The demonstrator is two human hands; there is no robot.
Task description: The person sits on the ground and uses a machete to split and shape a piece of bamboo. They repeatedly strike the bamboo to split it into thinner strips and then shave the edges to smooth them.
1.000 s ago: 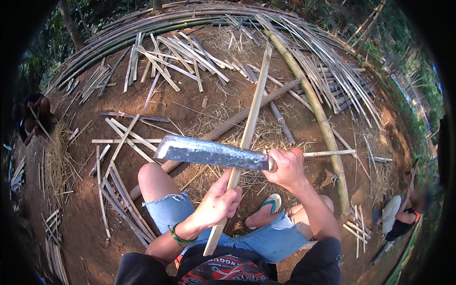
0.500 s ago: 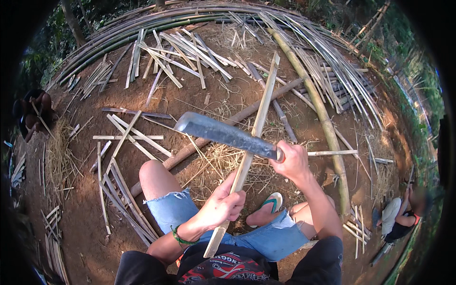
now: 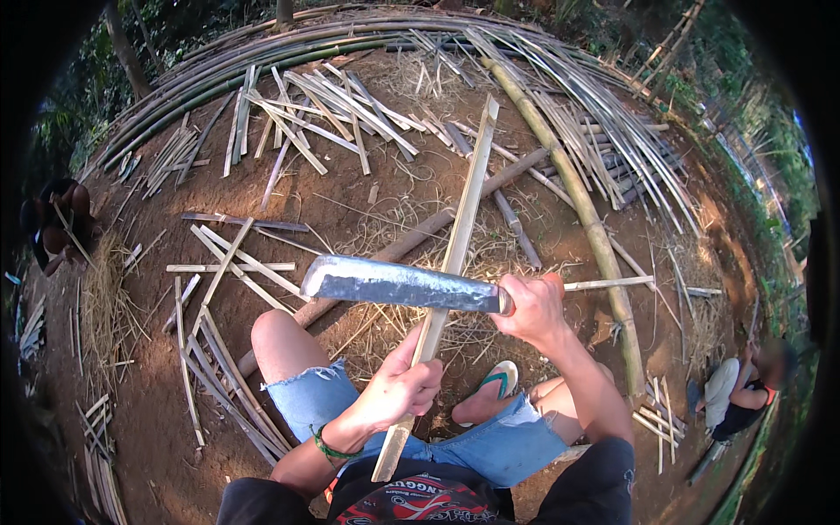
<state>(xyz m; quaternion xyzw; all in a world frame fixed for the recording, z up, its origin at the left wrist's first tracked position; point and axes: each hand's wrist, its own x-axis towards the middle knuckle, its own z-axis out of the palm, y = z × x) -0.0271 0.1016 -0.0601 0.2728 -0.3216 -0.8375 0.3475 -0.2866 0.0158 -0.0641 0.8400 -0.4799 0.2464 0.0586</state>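
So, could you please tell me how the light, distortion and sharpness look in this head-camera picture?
Head view: strong fisheye bend, so the long bamboo poles curve along the black rim; soft daylight, with a bright sheen on the flat of the blade held by the right hand; the left hand and its bamboo strip are sharp; the seated person at the right edge is soft and partly blurred.

Bare dirt ground (image 3: 367,197) under scattered bamboo strips (image 3: 332,105), dry straw (image 3: 109,297).
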